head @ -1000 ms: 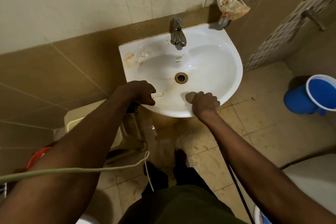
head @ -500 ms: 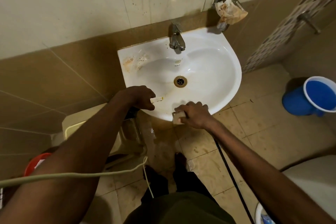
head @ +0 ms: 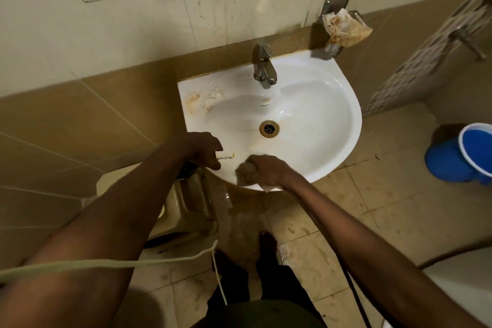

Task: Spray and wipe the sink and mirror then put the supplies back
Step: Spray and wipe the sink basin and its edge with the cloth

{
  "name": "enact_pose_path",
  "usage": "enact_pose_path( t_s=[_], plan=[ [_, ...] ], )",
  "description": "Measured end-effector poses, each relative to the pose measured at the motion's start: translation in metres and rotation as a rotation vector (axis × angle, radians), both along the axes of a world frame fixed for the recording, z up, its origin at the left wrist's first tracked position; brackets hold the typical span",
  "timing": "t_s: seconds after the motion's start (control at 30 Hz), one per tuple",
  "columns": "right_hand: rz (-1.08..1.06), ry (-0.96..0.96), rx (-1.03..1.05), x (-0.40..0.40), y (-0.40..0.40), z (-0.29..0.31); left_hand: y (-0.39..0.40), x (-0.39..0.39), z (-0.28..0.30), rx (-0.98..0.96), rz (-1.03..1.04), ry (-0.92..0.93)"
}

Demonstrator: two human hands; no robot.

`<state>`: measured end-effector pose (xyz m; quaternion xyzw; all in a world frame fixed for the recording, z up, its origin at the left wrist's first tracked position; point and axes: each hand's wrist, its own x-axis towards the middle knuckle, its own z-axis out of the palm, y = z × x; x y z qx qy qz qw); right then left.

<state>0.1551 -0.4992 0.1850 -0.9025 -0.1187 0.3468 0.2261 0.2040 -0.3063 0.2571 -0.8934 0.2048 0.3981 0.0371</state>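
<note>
Gripping a pale cloth in curled fingers, the right hand presses it on the front rim of the sink, at about 6 o'clock from the drain; a corner of the cloth pokes out under the wrist. The left hand sits at the rim near 8 o'clock from the drain, fingers curled round a small pale thing, the nozzle, whose tip points into the bowl; what the rest of it is I cannot tell. The two hands are near each other but apart. A tap stands at 12 o'clock on the sink's back edge, and brown stains mark the ledge at 10 o'clock. A crumpled rag sits in a wall holder at 1 o'clock. On the floor at 3 o'clock stands a blue bucket.
</note>
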Motion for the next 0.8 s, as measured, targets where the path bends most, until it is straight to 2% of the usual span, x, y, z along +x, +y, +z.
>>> enact_pose_path(
  t_s=[0.1, 0.2, 0.27, 0.43, 0.5, 0.6, 0.67, 0.8],
  plan=[
    [0.079, 0.062, 0.06, 0.009, -0.013, 0.002, -0.005, -0.002, -0.001, 0.003, -0.043, 0.036],
    [0.095, 0.129, -0.079, 0.011, -0.065, 0.007, -0.006, -0.008, -0.003, 0.025, -0.109, 0.061],
    [0.064, 0.083, -0.15, 0.007, -0.073, 0.006, -0.005, -0.011, -0.001, 0.012, -0.139, 0.048],
    [0.071, 0.039, 0.172, 0.012, 0.016, -0.014, 0.007, -0.011, 0.003, 0.004, -0.1, 0.037],
    [0.102, 0.048, 0.22, 0.017, 0.011, -0.009, 0.013, -0.008, 0.005, 0.009, -0.111, 0.01],
    [0.266, 0.056, 0.095, 0.018, -0.044, -0.001, 0.027, -0.004, 0.007, -0.011, -0.083, -0.034],
    [0.277, 0.008, 0.046, 0.012, -0.068, 0.003, 0.037, -0.002, 0.006, -0.027, -0.064, -0.032],
    [0.195, -0.106, 0.05, 0.003, -0.012, -0.003, 0.047, -0.003, 0.005, -0.035, -0.029, -0.029]
  ],
)
